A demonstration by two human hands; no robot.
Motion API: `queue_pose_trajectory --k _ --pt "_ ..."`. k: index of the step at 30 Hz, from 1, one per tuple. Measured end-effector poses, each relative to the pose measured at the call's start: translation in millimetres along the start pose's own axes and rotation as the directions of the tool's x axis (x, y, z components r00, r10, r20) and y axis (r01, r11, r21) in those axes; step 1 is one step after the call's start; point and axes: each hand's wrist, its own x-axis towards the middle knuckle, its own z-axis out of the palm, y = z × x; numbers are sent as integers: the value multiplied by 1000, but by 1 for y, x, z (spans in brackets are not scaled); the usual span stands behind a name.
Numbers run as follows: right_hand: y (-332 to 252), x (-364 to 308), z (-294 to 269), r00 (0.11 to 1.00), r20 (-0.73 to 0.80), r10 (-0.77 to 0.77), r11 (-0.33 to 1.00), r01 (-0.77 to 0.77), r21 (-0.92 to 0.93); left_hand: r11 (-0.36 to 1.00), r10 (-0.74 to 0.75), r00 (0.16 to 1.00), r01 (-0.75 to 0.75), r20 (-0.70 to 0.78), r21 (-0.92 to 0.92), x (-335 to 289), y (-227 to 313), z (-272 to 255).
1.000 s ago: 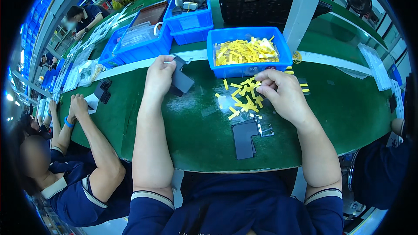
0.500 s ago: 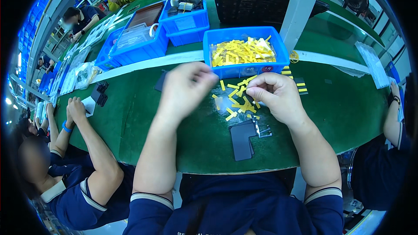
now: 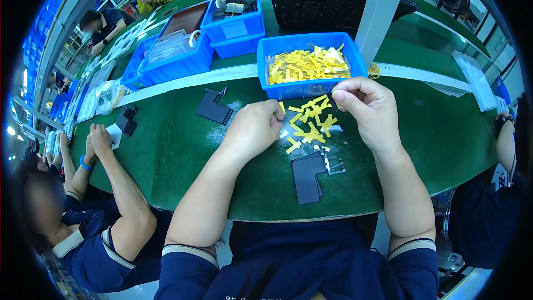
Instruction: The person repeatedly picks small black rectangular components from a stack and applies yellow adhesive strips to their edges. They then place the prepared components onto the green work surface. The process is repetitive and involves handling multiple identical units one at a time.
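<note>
My left hand (image 3: 255, 131) is curled at the left edge of a loose pile of yellow strips (image 3: 311, 121), its fingers bent together. One yellow strip (image 3: 282, 108) shows beside its fingertips. To the right of the pile, my right hand (image 3: 367, 110) is raised, thumb and forefinger pinched together. What either hand holds, if anything, is too small or hidden to make out. Dark grey L-shaped flat pieces (image 3: 307, 180), with a thin silvery strip of connectors (image 3: 334, 163) at the upper right, lie in front of me. A similar dark piece (image 3: 214, 108) lies beyond my left hand.
A blue bin (image 3: 261, 69) full of yellow strips stands behind the pile. More blue bins (image 3: 236, 30) stand at the back left. A grey post (image 3: 383, 16) rises behind the bin. Close on my left sits a person (image 3: 125, 219); another person's arm (image 3: 504, 133) shows at right.
My left hand has come down and right to the pile's edge, uncovering the dark piece at left. My right hand has moved slightly up and right, covering the strips beside the bin.
</note>
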Motion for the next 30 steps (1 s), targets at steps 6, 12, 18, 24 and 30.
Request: queue_pose_trajectory --k 6,12,18,24,30 --pt "2 -3 6 996 -28 -82 993 79 -92 954 191 971 -150 -143 258 -16 19 1" --pt "1 -4 8 983 -15 -184 942 172 -288 866 352 917 -395 188 306 -49 64 17" --pt "-4 -6 9 964 -19 -266 917 247 -312 872 387 910 -413 148 263 -47 58 20" --pt "-9 -10 12 947 -3 -321 928 314 -200 921 192 979 -157 66 -356 -30 48 13" --pt "-8 -11 12 962 61 -268 918 274 -287 533 87 996 -21 30 -846 -20 34 13"
